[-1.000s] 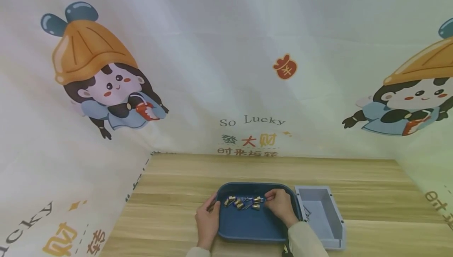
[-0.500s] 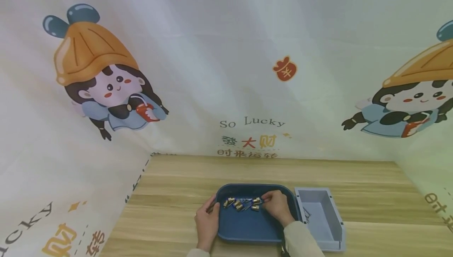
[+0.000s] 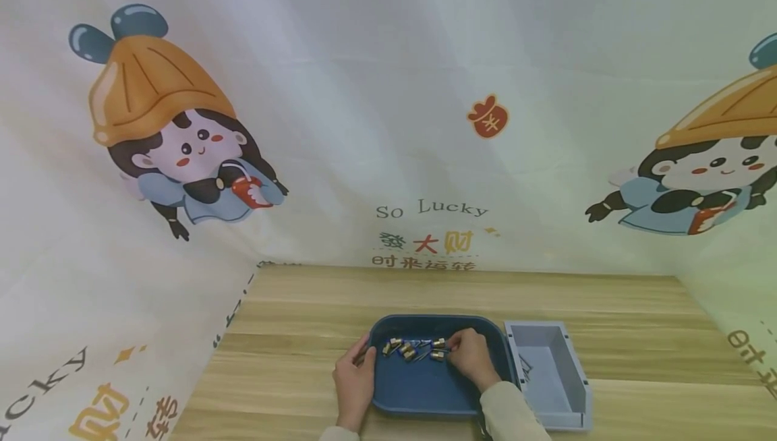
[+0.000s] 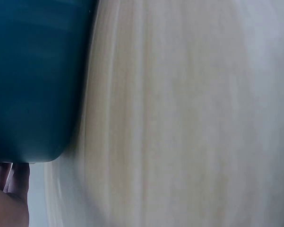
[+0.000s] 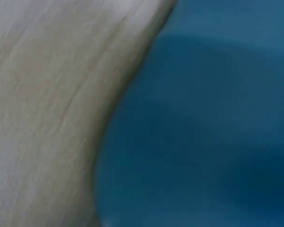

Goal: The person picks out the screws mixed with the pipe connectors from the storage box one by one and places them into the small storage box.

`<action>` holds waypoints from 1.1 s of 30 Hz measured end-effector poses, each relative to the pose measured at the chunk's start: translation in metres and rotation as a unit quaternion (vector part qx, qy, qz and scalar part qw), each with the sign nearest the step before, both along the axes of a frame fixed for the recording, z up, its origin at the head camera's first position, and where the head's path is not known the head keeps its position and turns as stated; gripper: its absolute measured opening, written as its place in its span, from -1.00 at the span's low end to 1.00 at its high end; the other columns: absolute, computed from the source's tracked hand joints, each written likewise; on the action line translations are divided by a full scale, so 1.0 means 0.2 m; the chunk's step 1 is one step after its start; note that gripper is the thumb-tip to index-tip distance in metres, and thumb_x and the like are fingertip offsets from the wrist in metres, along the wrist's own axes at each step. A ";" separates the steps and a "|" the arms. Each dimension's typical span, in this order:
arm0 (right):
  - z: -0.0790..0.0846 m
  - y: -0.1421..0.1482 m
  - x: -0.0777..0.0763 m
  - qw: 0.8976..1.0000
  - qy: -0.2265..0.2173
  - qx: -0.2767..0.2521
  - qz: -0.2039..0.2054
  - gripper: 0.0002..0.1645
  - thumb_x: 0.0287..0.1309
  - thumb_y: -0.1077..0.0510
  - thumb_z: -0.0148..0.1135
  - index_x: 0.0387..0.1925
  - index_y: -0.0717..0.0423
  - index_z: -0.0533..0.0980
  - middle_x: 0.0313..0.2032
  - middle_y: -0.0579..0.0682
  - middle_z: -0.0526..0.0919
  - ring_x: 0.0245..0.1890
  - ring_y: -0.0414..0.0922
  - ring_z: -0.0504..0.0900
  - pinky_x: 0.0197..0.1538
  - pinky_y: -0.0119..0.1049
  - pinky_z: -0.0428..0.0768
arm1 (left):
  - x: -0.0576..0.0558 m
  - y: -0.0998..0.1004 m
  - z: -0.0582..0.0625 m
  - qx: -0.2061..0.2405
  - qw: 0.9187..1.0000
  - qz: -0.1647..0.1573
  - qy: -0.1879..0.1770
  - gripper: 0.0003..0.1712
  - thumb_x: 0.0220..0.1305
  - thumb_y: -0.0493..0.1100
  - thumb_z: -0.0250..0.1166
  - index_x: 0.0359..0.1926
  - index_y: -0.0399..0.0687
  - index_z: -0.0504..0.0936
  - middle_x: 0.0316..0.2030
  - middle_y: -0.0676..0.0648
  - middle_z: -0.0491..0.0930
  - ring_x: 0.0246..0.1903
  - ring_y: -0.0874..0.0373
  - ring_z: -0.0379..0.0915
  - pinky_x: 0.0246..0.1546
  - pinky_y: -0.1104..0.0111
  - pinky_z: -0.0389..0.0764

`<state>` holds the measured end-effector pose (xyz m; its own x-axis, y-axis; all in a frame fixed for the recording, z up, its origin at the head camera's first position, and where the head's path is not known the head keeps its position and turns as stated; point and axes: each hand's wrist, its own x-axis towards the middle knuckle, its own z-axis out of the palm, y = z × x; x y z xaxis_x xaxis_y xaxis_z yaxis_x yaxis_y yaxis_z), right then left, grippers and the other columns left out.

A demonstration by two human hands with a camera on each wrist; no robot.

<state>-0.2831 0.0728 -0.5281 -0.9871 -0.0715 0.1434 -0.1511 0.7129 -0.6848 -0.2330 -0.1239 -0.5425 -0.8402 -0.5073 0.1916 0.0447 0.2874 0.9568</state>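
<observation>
Brass-coloured pieces [image 3: 407, 351]: small, some with thin silvery shafts and touches of blue, lying in a loose cluster in the upper left and middle of the tray; too small to identify further.
Right hand [image 3: 472, 358]: over the right part of the tray, entering from the near side, fingers bent and thumb close to the forefinger.
Right grip: narrow; its fingertips are at the right end of the cluster, right beside the two rightmost pieces. Whether it pinches one cannot be told; the right wrist view shows only blurred blue tray and wood grain.
Left hand [image 3: 355, 380]: holds the tray's left edge, thumb at the rim, fingers along the outside; the cluster's left end lies just inside that wall.
Blue tray [image 3: 437, 394]: flat on the bench [image 3: 303, 319], rounded corners, between the hands.
Grey bin [image 3: 555, 367]: just beside the tray's right edge, with a small, thin, unclear shape by its left wall.
Backdrop [image 3: 364, 90]: pale cloth printed with cartoon figures and "So Lucky".
</observation>
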 end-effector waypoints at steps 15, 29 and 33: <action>-0.03 0.00 0.01 1.000 0.004 -0.001 0.024 -0.87 -0.32 0.43 0.28 -0.70 0.18 0.55 -0.68 -0.07 0.58 -0.63 -0.24 0.43 -0.56 -0.38 0.47 | 0.00 0.00 0.02 0.019 0.999 -0.010 -0.042 -0.67 0.21 -0.36 0.24 0.02 -0.26 0.62 -0.06 -0.25 0.66 -0.11 -0.09 0.63 -0.13 0.29 0.69; -0.01 0.01 0.02 1.000 0.003 0.002 0.009 -0.87 -0.33 0.41 0.25 -0.74 0.16 0.54 -0.70 -0.08 0.56 -0.65 -0.23 0.42 -0.59 -0.38 0.45 | 0.00 0.00 0.00 0.017 0.999 -0.012 -0.041 -0.67 0.21 -0.37 0.24 0.02 -0.26 0.62 -0.04 -0.24 0.65 -0.11 -0.08 0.63 -0.13 0.29 0.69; 0.00 0.02 0.03 1.000 -0.004 -0.001 -0.002 -0.88 -0.33 0.39 0.27 -0.73 0.15 0.56 -0.69 -0.07 0.58 -0.66 -0.22 0.44 -0.58 -0.36 0.48 | 0.00 0.00 0.00 0.017 0.999 -0.012 -0.042 -0.67 0.21 -0.36 0.24 0.02 -0.26 0.62 -0.05 -0.25 0.66 -0.11 -0.09 0.63 -0.14 0.29 0.69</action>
